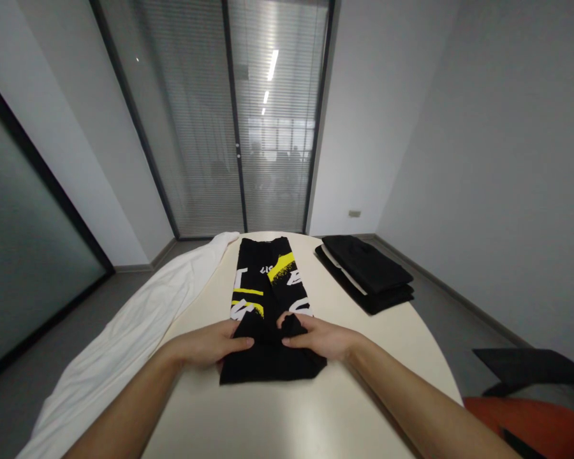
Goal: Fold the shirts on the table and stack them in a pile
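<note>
A black T-shirt (pixel 268 287) with yellow and white print lies folded lengthwise into a narrow strip on the pale table (pixel 291 414). Both hands rest on its near end. My left hand (pixel 210 344) pinches the fabric at the left side, thumb pointing right. My right hand (pixel 318 336) grips a small bunch of the black cloth near the middle, fingers curled around it. The two hands almost meet over the shirt.
A white cloth (pixel 138 331) drapes along the table's left edge. A stack of folded black garments (pixel 366 271) sits at the far right of the table. An orange chair (pixel 530 424) with a black part stands at the lower right. Glass doors with blinds are beyond.
</note>
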A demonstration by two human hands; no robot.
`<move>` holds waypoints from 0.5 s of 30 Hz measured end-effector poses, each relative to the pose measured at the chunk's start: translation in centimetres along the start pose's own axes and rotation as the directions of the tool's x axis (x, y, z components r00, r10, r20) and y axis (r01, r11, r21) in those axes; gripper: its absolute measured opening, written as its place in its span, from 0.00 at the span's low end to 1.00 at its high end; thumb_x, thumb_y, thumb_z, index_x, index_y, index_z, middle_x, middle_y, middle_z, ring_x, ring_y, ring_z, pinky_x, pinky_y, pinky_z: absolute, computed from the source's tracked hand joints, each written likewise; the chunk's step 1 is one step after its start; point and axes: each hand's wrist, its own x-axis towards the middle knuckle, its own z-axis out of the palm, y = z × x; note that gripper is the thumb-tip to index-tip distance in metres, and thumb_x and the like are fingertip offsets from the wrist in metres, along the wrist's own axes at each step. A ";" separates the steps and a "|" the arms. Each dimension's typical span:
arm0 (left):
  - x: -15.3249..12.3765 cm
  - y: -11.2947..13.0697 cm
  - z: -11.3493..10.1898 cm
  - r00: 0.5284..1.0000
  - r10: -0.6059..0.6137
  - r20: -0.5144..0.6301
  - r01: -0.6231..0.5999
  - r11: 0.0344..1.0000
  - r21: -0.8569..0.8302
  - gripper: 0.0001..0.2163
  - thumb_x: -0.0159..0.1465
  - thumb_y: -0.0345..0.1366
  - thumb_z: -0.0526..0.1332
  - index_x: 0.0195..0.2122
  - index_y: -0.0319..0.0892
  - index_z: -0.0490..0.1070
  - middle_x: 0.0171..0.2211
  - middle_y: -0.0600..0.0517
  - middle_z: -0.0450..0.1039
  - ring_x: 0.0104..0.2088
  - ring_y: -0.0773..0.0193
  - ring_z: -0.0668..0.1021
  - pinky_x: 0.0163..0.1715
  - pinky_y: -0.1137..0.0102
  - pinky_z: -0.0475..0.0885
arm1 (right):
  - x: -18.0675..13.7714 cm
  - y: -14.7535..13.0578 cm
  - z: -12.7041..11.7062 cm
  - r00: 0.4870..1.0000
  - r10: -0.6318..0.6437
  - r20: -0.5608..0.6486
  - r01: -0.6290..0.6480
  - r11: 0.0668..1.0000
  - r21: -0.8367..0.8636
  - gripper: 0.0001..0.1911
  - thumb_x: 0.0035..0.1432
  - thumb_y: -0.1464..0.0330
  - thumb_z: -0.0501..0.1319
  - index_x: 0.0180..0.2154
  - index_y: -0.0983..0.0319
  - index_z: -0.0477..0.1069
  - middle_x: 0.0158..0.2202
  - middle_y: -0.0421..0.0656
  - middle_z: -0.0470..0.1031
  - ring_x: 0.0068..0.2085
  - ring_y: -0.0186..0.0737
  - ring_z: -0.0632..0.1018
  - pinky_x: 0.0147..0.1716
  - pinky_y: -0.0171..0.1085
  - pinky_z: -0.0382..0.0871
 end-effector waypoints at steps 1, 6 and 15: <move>-0.3 0.2 0.1 0.997 -0.044 0.065 0.044 0.999 0.005 0.23 0.59 0.54 0.64 0.45 0.40 0.75 0.34 0.50 0.78 0.29 0.61 0.77 0.29 0.69 0.72 | -0.3 -0.1 0.2 0.999 0.028 0.041 -0.029 1.000 0.006 0.25 0.45 0.57 0.73 0.42 0.58 0.69 0.34 0.35 0.70 0.38 0.36 0.71 0.41 0.37 0.65; -1.4 1.3 0.1 0.950 0.060 0.305 -0.058 0.998 -0.013 0.19 0.58 0.53 0.66 0.40 0.42 0.77 0.37 0.50 0.79 0.39 0.57 0.78 0.40 0.67 0.74 | -1.5 -1.3 1.5 0.972 -0.005 0.235 0.022 0.997 -0.070 0.22 0.47 0.59 0.73 0.41 0.60 0.71 0.34 0.35 0.69 0.38 0.34 0.70 0.44 0.36 0.63; -0.1 1.8 -0.3 0.954 0.212 -0.214 -0.278 0.892 -0.356 0.20 0.61 0.45 0.67 0.51 0.39 0.74 0.48 0.45 0.79 0.46 0.54 0.80 0.55 0.58 0.69 | -0.4 -2.4 0.3 0.981 -0.142 -0.135 0.164 0.972 0.168 0.24 0.48 0.57 0.73 0.44 0.60 0.73 0.40 0.41 0.78 0.44 0.43 0.77 0.52 0.44 0.67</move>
